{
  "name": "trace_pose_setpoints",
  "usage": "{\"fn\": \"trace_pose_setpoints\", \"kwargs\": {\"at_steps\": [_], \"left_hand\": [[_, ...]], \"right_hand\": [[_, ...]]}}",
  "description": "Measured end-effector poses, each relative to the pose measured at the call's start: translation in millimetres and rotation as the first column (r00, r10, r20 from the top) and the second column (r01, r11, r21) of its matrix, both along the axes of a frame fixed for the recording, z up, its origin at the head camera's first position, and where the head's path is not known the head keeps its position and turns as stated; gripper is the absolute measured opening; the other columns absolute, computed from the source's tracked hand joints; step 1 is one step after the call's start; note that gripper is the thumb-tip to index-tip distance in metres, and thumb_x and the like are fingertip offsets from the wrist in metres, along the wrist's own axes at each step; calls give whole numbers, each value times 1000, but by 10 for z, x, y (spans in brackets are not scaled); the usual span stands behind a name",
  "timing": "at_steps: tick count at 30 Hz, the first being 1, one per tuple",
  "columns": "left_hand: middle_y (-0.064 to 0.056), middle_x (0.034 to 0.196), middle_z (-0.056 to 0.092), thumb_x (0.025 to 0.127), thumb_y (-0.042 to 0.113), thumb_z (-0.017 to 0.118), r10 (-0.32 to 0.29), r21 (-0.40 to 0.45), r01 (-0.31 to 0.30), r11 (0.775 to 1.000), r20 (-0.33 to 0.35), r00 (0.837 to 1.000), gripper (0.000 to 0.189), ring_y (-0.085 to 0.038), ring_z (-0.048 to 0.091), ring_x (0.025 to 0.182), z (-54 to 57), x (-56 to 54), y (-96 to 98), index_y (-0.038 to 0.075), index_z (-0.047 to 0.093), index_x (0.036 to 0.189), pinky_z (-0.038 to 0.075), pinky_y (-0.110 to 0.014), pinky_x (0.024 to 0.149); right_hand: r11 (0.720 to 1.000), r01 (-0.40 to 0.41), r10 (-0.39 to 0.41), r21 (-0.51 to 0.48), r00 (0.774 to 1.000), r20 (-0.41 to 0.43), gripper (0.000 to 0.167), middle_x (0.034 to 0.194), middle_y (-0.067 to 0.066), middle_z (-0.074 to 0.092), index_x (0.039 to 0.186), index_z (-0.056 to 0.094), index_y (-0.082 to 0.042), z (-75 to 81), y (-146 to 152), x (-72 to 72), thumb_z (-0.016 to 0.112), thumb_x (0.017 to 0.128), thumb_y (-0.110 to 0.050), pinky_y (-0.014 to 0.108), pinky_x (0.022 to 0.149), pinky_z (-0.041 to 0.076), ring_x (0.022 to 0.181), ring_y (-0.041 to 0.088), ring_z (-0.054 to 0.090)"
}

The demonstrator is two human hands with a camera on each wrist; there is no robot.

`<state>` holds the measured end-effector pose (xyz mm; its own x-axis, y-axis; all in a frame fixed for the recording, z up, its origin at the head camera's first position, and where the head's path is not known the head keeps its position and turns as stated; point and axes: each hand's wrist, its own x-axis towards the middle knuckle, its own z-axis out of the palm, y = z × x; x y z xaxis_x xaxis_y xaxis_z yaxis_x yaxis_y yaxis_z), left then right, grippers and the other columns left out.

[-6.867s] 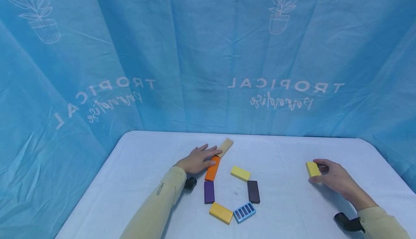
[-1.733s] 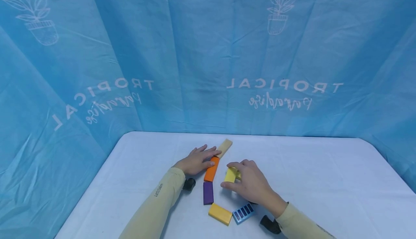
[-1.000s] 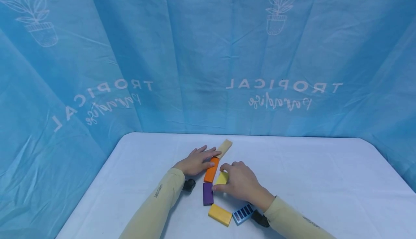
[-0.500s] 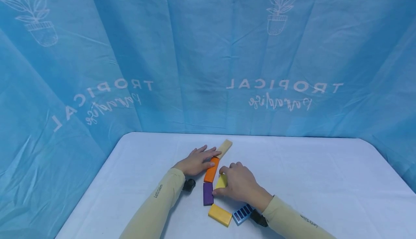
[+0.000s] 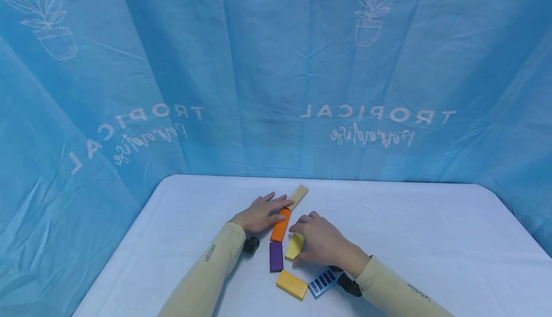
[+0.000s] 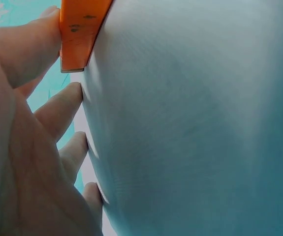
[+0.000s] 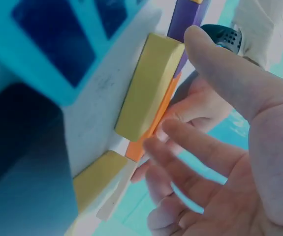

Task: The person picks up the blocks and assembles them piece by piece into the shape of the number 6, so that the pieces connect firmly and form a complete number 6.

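Observation:
In the head view, my left hand [image 5: 260, 213] lies with spread fingers, its thumb over the orange block [image 5: 281, 225] and a fingertip at the plain wood block [image 5: 298, 197]. My right hand [image 5: 321, 240] is beside a pale yellow block [image 5: 295, 246], which lies flat on the table. In the right wrist view, the thumb is at one end of this block and the loosely bent fingers are near the other, with a gap showing. A second yellow block [image 7: 99, 179] lies beyond it, hidden by the right hand in the head view. A purple block [image 5: 276, 257] adjoins the orange one.
An amber-yellow block [image 5: 292, 285] and a light blue slotted block [image 5: 322, 283] lie at the near side. A dark block [image 7: 23, 142] shows large in the right wrist view. Blue printed cloth [image 5: 276, 77] hangs behind the white table [image 5: 409, 231].
The right hand carried the pale yellow block from the far right to beside the purple and orange blocks, set it down and has just loosened off it slightly. The left hand stayed put.

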<state>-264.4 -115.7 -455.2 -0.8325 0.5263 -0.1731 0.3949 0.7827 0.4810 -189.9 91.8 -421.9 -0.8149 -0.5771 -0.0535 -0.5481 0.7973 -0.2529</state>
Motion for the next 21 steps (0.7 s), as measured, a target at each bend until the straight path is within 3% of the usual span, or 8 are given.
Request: {"fn": "trace_pose_setpoints", "kwargs": {"at_steps": [8,21], "left_hand": [[-1,164,30,105,37,51,3,-5,-3,1000,10,1000,51,-34,13,153,0,-10,6,31,42,155,5,-57,122],[0,164,29,105,37,51,23,-4,-23,1000,19,1000,50,-32,13,154,11,5,17,33,42,154,4,-55,122]], "right_hand": [[1000,0,0,24,1000,15,59,113,0,70,117,75,-14,-30,-27,2,92,69,-44,35,88,53,97,17,53],[998,21,-16,59,996,-89,58,107,2,71,110,77,-12,-56,-85,-18,87,71,-54,30,79,49,91,17,51]]}}
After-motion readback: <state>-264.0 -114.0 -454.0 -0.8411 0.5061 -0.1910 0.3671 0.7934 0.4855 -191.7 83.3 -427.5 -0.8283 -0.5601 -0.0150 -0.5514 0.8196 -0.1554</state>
